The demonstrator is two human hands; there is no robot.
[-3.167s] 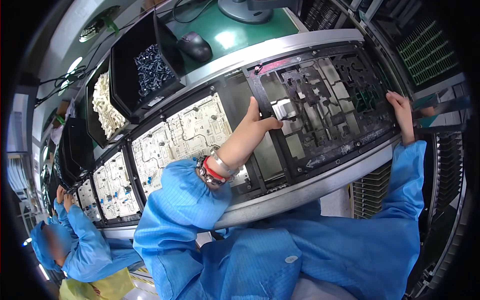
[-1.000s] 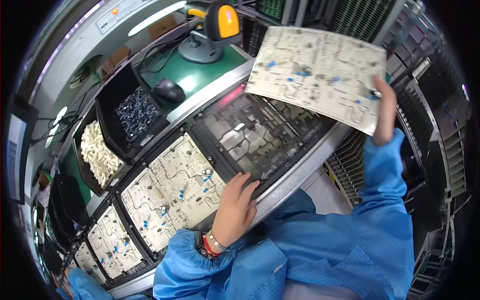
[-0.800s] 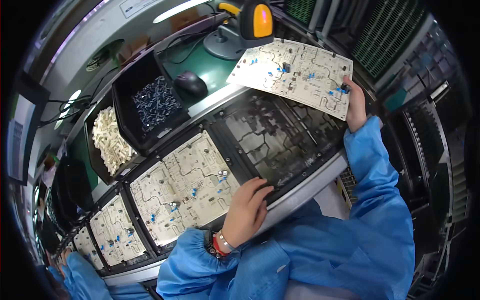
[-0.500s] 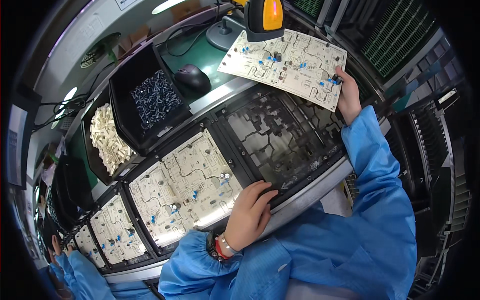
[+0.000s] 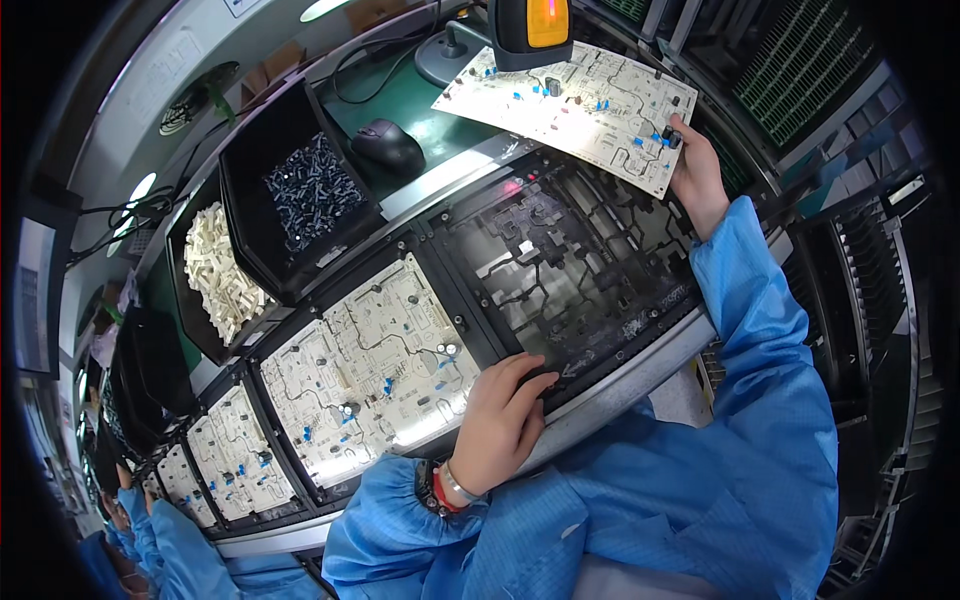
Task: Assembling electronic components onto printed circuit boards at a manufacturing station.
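My right hand [image 5: 697, 172] grips a white circuit board [image 5: 610, 118] by its right edge, fingers and thumb closed on it. The board is tilted above the far side of a black tray [image 5: 600, 300] and carries small blue and black parts. A yellow and black scanner [image 5: 532, 35] hangs over the board's far edge. My left hand [image 5: 500, 415] lies on the tray's near left corner with its fingers loosely apart, holding nothing. To its left, another white circuit board [image 5: 370, 370] sits in a black frame.
Behind the frames stand a bin of dark small parts [image 5: 315, 190] and a bin of white connectors [image 5: 220, 275]. A black mouse [image 5: 388, 148] rests on the green bench. More framed boards [image 5: 240, 455] run leftward, where a co-worker's blue sleeve [image 5: 180, 545] shows. Dark racks [image 5: 880, 290] stand right.
My right hand has moved the circuit board slightly up and away, uncovering more of the tray. Red light spots now show on the tray's far left part. My left hand has hardly moved.
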